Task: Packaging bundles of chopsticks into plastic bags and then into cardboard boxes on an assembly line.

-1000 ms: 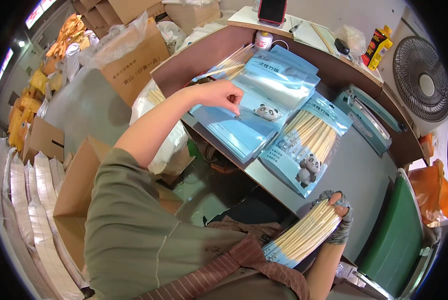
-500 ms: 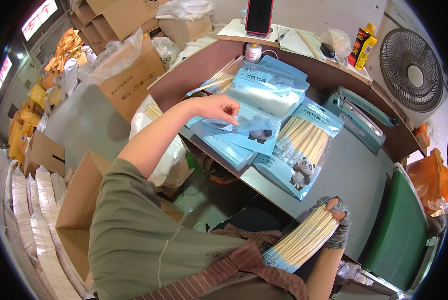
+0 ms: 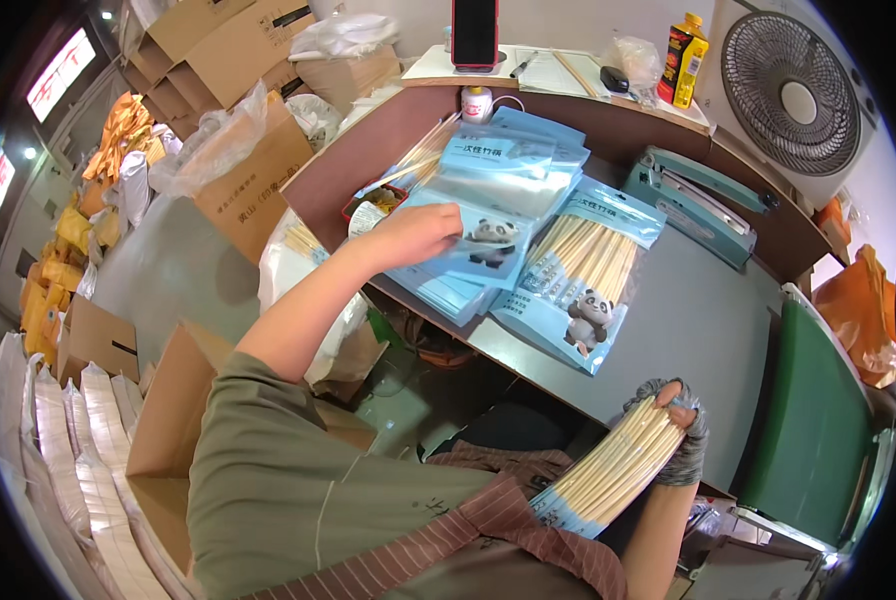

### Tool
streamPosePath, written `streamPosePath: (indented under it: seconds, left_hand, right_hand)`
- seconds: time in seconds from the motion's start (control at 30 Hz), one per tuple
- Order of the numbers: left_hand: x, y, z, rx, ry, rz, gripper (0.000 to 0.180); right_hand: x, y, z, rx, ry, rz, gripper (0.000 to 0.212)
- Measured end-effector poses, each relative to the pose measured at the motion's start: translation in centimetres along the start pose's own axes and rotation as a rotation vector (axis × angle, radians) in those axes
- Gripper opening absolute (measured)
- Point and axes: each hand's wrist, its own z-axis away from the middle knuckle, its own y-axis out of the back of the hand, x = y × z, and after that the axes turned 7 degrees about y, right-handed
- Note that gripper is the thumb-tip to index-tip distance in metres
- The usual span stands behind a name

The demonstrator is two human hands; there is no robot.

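Note:
My left hand [image 3: 423, 232] is closed at the left edge of the top blue plastic pouch [image 3: 488, 240], which has a panda print and a clear window. The fingertips are mostly hidden behind the curled hand. That pouch lies on a stack of flat blue pouches [image 3: 446, 296]. My right hand [image 3: 684, 440], in a grey fingerless glove, grips a thick bundle of bamboo chopsticks [image 3: 618, 465] near my lap, blue-printed wrapping at its lower end. Between the hands, on the table, rests a pouch filled with chopsticks [image 3: 583, 275].
A teal bag sealer [image 3: 693, 208] stands at the table's back right, a green conveyor belt [image 3: 808, 420] at the right. Loose chopsticks [image 3: 423, 155] lie behind the pouches. A phone [image 3: 475, 35], a yellow bottle [image 3: 683, 62] and a fan [image 3: 796, 100] line the back; cardboard boxes [image 3: 253, 175] stand left.
My left hand has drawn slightly nearer to me along the top pouch's left edge, its fingers more curled. My right hand still holds the chopsticks. The whole view has shifted slightly.

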Motion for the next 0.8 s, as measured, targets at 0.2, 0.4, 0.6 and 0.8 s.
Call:
streamPosePath:
  seconds: [0.2, 0.4, 0.6, 0.8]
  left_hand:
    - [-0.3, 3.1, -4.2, 0.805, 0.728, -0.106, 0.017]
    - [3.0, 1.7, -5.9, -0.052, 0.338, -0.16, 0.01]
    - [15.5, -7.1, -10.1, 0.527, 0.049, 0.042, 0.011]
    - [26.4, -18.0, -7.5, -0.099, 0.004, 0.658, 0.036]
  right_hand:
    - [-0.3, -0.8, 0.9, -0.005, -0.004, -0.018, 0.025]
    - [-1.5, -0.4, 3.6, 0.061, 0.124, 0.02, 0.024]
    - [-2.5, -1.1, 5.0, 0.064, 0.16, 0.064, 0.024]
    - [-2.9, -2.6, 3.9, 0.072, 0.156, 0.138, 0.027]
